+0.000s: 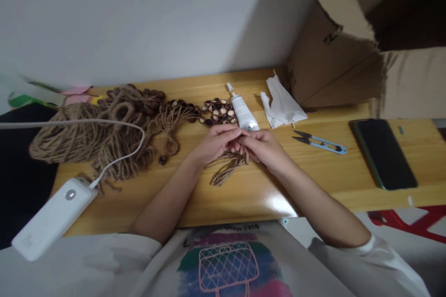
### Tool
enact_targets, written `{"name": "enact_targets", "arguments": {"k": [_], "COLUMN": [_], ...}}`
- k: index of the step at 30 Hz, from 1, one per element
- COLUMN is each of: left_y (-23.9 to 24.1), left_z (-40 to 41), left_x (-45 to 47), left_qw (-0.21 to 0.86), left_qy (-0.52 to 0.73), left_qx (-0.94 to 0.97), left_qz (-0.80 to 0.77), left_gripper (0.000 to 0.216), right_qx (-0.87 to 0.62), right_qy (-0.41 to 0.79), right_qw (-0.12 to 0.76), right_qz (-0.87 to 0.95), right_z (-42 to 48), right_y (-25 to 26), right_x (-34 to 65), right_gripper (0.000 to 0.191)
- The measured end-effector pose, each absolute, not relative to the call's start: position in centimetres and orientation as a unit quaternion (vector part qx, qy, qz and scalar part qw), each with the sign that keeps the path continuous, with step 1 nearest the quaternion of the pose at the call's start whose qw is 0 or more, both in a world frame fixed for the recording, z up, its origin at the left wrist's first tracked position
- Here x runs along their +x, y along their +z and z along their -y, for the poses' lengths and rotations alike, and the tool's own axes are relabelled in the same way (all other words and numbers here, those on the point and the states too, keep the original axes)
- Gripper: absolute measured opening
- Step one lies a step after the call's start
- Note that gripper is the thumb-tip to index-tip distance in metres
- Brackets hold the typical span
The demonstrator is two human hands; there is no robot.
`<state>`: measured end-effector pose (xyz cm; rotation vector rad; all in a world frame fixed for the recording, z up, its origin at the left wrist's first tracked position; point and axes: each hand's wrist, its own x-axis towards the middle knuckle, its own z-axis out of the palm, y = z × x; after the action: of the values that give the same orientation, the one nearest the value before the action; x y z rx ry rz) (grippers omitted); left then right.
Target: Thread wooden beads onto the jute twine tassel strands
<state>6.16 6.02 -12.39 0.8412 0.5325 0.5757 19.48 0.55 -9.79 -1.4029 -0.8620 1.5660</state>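
Power bank [52, 220] by the tabletop's [195, 199] near-left corner, left hand [216, 143] and right hand [265, 148] pinching loose-ended twine [226, 169], probably unfinished, though left-edge bundles [75, 137] look done.

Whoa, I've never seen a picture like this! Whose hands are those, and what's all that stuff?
No robot here! A camera on a person's head looks down at their own left hand and right hand. Fingertips together, both hands seem to hold brown cords; anything between the fingers is mostly hidden. The wooden table also holds piled twine, small brown pieces with pale middles, a white tube, crumpled paper, blue snips and a phone.
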Motion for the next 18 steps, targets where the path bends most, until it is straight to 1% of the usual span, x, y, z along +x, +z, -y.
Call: {"name": "enact_targets", "arguments": {"k": [18], "left_y": [-12.5], "left_z": [-6.01], "left_x": [6.08], "left_qw": [0.84], "left_qy": [0.276], "left_qx": [0.396], "left_qz": [-0.246], "left_gripper": [0.025], "right_qx": [-0.563], "right_qy": [0.624], "right_qw": [0.415], "right_qz": [0.348], "right_z": [-0.7], "right_y": [-9.61], "right_x": [19.35], "right_gripper": [0.025]}}
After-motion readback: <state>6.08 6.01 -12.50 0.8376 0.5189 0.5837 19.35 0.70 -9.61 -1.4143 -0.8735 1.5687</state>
